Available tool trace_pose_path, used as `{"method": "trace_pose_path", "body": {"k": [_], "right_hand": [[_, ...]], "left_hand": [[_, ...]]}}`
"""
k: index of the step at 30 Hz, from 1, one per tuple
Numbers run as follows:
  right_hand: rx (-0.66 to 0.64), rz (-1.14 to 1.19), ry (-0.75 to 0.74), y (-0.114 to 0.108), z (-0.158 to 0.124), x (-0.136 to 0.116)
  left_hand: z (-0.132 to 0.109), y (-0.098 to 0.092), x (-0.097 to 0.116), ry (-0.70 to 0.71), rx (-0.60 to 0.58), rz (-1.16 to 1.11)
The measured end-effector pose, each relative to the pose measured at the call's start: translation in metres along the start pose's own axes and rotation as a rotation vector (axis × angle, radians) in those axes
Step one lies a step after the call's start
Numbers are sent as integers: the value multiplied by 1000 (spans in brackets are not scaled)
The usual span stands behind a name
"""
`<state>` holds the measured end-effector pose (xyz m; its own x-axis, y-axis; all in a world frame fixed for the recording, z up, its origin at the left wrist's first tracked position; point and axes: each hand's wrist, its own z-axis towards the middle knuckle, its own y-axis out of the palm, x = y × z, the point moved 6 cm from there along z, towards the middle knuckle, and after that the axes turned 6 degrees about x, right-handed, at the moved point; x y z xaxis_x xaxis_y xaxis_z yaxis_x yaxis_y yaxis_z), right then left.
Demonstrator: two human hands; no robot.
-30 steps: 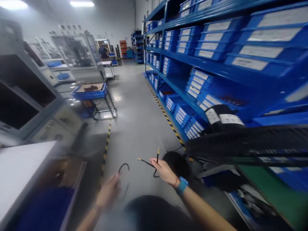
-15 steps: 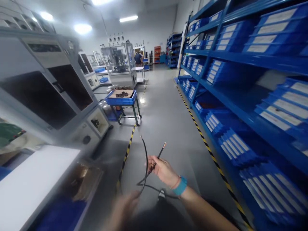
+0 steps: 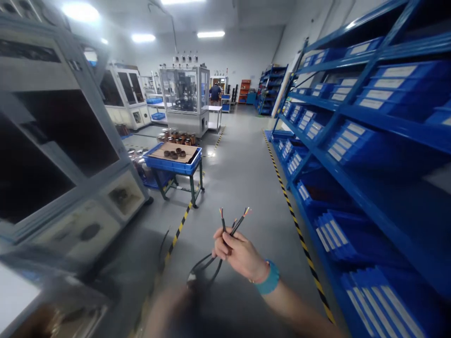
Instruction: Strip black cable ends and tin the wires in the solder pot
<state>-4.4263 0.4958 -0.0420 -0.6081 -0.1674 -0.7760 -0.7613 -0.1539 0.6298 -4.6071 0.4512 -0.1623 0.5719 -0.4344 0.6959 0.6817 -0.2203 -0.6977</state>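
My right hand (image 3: 237,251), wearing a teal wristband (image 3: 269,278), is closed around several black cables (image 3: 240,221). Their cut ends stick up past the thumb and show thin coloured inner wires, red and yellow among them. Below the fingers, the cables hang and curve to the left. Low in the view, my left hand (image 3: 171,300) is smeared by motion, near the lower bends of the cables; its fingers cannot be made out. A thin dark cable end (image 3: 165,239) rises above and left of it, blurred, and I cannot tell what holds it.
A blue tray (image 3: 171,164) with dark ring-shaped parts sits on a green-legged stand ahead left. Grey machine cabinets (image 3: 70,183) line the left. Blue shelving (image 3: 338,164) with blue bins runs along the right. Yellow-black tape (image 3: 299,216) edges the aisle. A person (image 3: 215,92) stands far ahead.
More cable ends are now gathered in my right hand; before, one stood out from it and another rose separately at its left. My left hand has shifted left. The stand looks closer.
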Motion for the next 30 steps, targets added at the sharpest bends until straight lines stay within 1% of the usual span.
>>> {"method": "trace_pose_path", "body": {"k": [3, 4, 6, 8, 9, 10, 11, 13, 15, 16, 17, 19, 21, 22, 23, 25, 27, 28, 29, 30], "right_hand": [[78, -4, -63, -44, 63, -30], [111, -14, -81, -59, 83, -43], [198, -41, -98, -90, 117, -72], [316, -64, -107, -121, 141, -105], [380, -72, -115, -138, 149, -121], [451, -76, -129, -156, 155, -137], [523, -79, -146, -176, 160, -152], [662, -82, -174, -221, 167, -177], [783, -77, -184, -271, 177, -196], [819, -72, -177, -297, 185, -204], [837, -66, -168, -323, 196, -213], [823, -61, -153, -373, 224, -234], [768, -78, -127, -415, 258, -263], [733, -92, -115, -433, 277, -281], [693, -108, -99, -448, 297, -299], [607, -142, -64, -472, 338, -337], [540, -182, -42, -491, 383, -372], [521, -209, -33, -501, 407, -386], [509, -240, -23, -511, 432, -397], [496, -270, -13, -521, 459, -405]], "left_hand": [[86, 8, -59, 158, 35, 94], [119, 7, -79, 203, 44, 120], [191, -2, -112, 268, 76, 194], [269, -14, -131, 284, 126, 286], [309, -20, -134, 265, 153, 307], [348, -25, -133, 239, 180, 293], [387, -28, -127, 207, 207, 258], [458, -24, -105, 136, 255, 96], [520, -8, -73, 100, 269, 34], [548, 2, -59, 48, 282, -27], [574, 12, -43, 32, 293, -40], [622, 31, -15, -20, 331, -67], [667, 46, 9, -26, 354, -49], [689, 52, 19, -1, 356, -25], [710, 57, 29, 55, 352, 13], [753, 65, 44, 212, 346, 110], [795, 73, 51, 321, 358, 213], [816, 78, 52, 335, 368, 250], [839, 84, 51, 318, 369, 260], [863, 91, 49, 271, 353, 233]]}}
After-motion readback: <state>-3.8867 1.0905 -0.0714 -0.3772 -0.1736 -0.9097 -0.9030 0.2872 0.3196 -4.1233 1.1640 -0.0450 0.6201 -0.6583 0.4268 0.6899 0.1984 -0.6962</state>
